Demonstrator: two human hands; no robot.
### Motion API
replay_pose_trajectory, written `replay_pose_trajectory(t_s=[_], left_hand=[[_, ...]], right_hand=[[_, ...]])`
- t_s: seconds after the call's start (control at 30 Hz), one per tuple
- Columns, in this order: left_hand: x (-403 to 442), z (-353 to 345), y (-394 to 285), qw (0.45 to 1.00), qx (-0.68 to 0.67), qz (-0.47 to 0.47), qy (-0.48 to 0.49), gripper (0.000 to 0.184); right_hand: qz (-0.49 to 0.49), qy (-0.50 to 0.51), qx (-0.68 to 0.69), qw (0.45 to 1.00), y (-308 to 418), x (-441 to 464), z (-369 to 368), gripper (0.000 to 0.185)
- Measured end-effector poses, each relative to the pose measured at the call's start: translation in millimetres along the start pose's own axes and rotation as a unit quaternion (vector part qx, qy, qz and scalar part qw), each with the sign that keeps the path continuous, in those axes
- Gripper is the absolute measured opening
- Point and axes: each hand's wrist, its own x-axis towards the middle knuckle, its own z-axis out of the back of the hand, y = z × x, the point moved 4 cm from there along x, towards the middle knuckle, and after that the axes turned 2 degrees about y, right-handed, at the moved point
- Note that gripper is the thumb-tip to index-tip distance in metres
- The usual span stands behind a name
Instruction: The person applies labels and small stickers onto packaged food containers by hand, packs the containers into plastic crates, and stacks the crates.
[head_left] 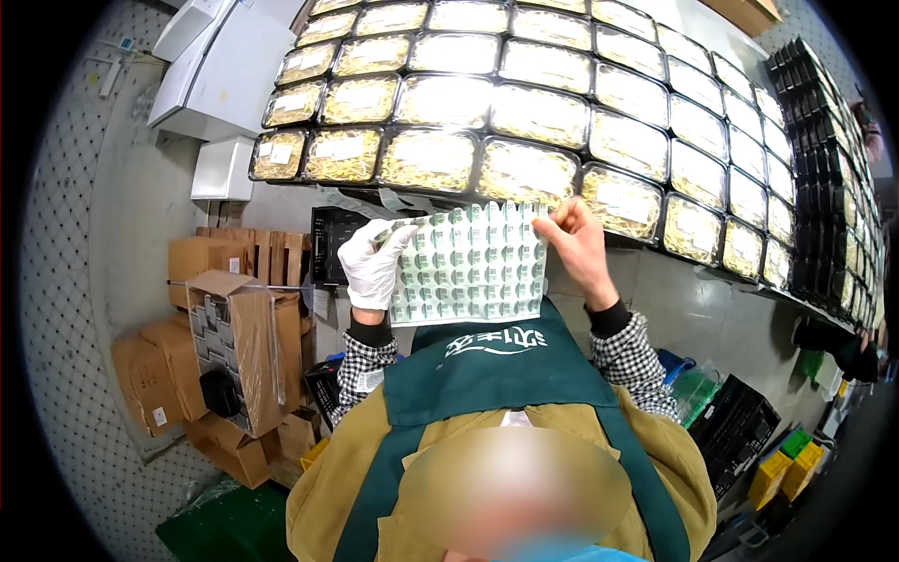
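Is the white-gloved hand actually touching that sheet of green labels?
Touching. The head view shows the gloved left hand gripping the label sheet at its upper left, fingers against its edge.

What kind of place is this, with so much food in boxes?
Probably a food packing room. Rows of closed trays hold pale, stringy food, cardboard boxes sit near the wall side, and two hands hold a sheet of what look like labels.

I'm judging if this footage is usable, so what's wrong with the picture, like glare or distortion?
Head view: glare whitens many packed trays; fisheye distortion bends the scene, with black corners; a blurred oval hides the bottom centre; the label sheet looks sharper, its fine print too small to read.
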Motion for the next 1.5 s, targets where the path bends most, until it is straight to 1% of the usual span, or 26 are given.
replay_pose_trajectory(t_s=[0.03, 0.07, 0.13, 0.23, 0.33, 0.37, 0.4, 0.43, 0.47, 0.5, 0.53, 0.6, 0.63, 0.67, 0.73, 0.83, 0.93, 1.0, 1.07, 1.13, 1.17, 1.2, 1.27, 1.37, 1.4, 1.5], left_hand=[[6, 7, 3, 1.0, -0.002, -0.003, 0.008, 0.012], [11, 13, 6, 1.0, -0.004, -0.007, 0.017, 0.013], [22, 22, 11, 0.999, 0.005, -0.014, 0.036, 0.013], [37, 31, 16, 0.998, 0.014, -0.024, 0.064, 0.013], [49, 40, 28, 0.996, -0.01, 0.03, 0.084, 0.012], [50, 45, 42, 0.997, 0.012, 0.025, 0.077, 0.011], [51, 51, 53, 0.997, -0.003, 0.044, 0.062, 0.012], [52, 57, 61, 0.997, -0.018, 0.063, 0.047, 0.012], [53, 64, 70, 0.996, -0.031, 0.082, 0.031, 0.013], [52, 74, 90, 0.996, -0.024, 0.083, 0.013, 0.015], [54, 78, 96, 0.996, -0.042, 0.073, 0.003, 0.016], [59, 85, 96, 0.994, -0.062, 0.095, -0.001, 0.014], [61, 86, 91, 0.989, -0.09, 0.114, -0.006, 0.01], [64, 88, 90, 0.99, -0.088, 0.11, 0.001, 0.01], [71, 92, 92, 0.991, -0.084, 0.1, 0.015, 0.009], [76, 98, 92, 0.99, -0.086, 0.111, 0.004, 0.008], [81, 105, 96, 0.991, -0.087, 0.1, -0.013, 0.008], [85, 106, 99, 0.985, -0.123, 0.116, -0.022, 0.008], [91, 104, 97, 0.988, -0.109, 0.11, -0.025, 0.005], [100, 96, 85, 0.988, -0.113, 0.103, -0.038, 0.006], [103, 96, 83, 0.99, -0.097, 0.097, -0.042, 0.006], [106, 95, 84, 0.99, -0.097, 0.094, -0.048, 0.006], [110, 96, 85, 0.989, -0.096, 0.093, -0.06, 0.006], [112, 99, 91, 0.987, -0.091, 0.113, -0.074, 0.006], [115, 100, 93, 0.986, -0.092, 0.115, -0.08, 0.006], [133, 87, 78, 0.985, -0.092, 0.12, -0.085, 0.006]], right_hand=[[0.05, 0.034, -0.092, 0.994, 5, 12, -3, 0.026], [0.147, 0.028, -0.169, 0.974, 37, 16, -19, 0.041], [0.258, 0.072, -0.341, 0.901, 69, 26, -40, 0.043], [0.307, 0.16, -0.499, 0.795, 82, 34, -70, 0.034], [0.253, 0.194, -0.47, 0.823, 63, 41, -74, 0.028], [0.194, 0.159, -0.373, 0.893, 57, 42, -70, 0.022], [0.147, 0.073, -0.265, 0.95, 46, 49, -59, 0.021], [0.097, -0.017, -0.151, 0.984, 28, 56, -46, 0.021], [0.045, -0.107, -0.033, 0.993, 6, 61, -31, 0.021], [0.021, -0.148, -0.019, 0.989, -20, 67, -20, 0.027], [0.002, -0.178, -0.036, 0.983, -30, 70, -24, 0.041], [0.049, -0.198, -0.157, 0.966, -56, 78, -32, 0.051], [0.092, -0.224, -0.253, 0.937, -52, 80, -43, 0.054], [0.12, -0.239, -0.305, 0.914, -51, 81, -53, 0.051], [0.184, -0.233, -0.455, 0.84, -61, 85, -57, 0.049], [0.191, -0.246, -0.484, 0.818, -63, 85, -54, 0.047], [0.165, -0.281, -0.413, 0.85, -50, 89, -35, 0.044], [0.177, -0.312, -0.393, 0.846, -38, 104, -26, 0.041], [0.09, -0.32, -0.258, 0.907, -30, 131, -23, 0.042], [0.056, -0.325, -0.263, 0.907, -33, 160, -21, 0.043], [0.105, -0.315, -0.341, 0.88, -39, 173, -20, 0.04], [0.151, -0.314, -0.448, 0.823, -46, 179, -18, 0.04], [0.138, -0.305, -0.551, 0.764, -37, 180, -25, 0.04], [0.157, -0.277, -0.527, 0.788, -33, 183, -14, 0.038], [0.14, -0.272, -0.476, 0.824, -39, 188, -4, 0.033], [0.181, -0.317, -0.461, 0.809, -22, 207, 18, 0.022]])
